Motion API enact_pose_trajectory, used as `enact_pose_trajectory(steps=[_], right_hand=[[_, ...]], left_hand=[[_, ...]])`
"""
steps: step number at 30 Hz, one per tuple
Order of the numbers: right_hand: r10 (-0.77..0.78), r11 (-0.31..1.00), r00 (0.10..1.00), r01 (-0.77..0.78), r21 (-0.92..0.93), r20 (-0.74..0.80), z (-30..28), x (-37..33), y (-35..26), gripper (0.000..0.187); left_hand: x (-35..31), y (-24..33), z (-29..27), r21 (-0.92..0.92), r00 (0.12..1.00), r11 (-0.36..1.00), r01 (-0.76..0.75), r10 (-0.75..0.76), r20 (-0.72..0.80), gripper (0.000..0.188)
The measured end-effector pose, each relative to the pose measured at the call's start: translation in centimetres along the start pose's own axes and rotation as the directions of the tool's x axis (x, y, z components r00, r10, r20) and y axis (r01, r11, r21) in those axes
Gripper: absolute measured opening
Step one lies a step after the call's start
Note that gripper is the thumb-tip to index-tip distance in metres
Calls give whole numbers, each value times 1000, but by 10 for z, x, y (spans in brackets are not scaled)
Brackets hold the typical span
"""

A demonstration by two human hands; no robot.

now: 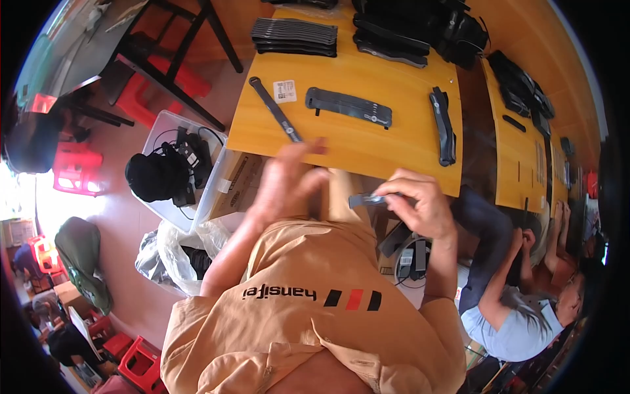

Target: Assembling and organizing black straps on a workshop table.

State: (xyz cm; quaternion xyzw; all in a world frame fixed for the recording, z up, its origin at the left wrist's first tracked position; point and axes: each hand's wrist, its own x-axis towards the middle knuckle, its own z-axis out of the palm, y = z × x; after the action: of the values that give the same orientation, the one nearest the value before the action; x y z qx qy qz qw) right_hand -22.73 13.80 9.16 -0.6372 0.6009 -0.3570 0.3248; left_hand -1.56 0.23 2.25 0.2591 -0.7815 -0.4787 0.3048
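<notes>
My left hand (282, 184) is at the table's front edge, a little blurred by motion, with its thumb and fingers apart. Just beyond its fingers lies a narrow dark grey strap (272, 105), its near end partly behind the hand; I cannot tell whether they touch. My right hand (423, 203) is closed in a pinch over my lap, on a short dark grey strip (363, 200) with a shiny spot near the fingertips. Farther up the table lies a wide grey band (348, 107) with a row of small slots. A folded grey band (443, 125) lies near the right edge.
Stacked grey straps (294, 36) and black bands (390, 41) are at the back of the yellow table (394, 151). A clear bin (220, 177) holding black items stands on the left, with a plastic bag (177, 253) below. A co-worker (512, 322) sits at right.
</notes>
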Motion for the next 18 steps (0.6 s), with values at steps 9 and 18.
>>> enact_pose_trajectory(steps=[9, 18], right_hand=[[287, 934, 935, -225, 278, -210, 6, 2, 44, 20], [371, 878, 906, -272, 394, -202, 0, 7, 83, 13]], left_hand=[[25, -12, 8, -180, 785, 892, 415, -252, 566, 20], [66, -74, 1, 541, 984, 824, -170, 166, 58, 25]])
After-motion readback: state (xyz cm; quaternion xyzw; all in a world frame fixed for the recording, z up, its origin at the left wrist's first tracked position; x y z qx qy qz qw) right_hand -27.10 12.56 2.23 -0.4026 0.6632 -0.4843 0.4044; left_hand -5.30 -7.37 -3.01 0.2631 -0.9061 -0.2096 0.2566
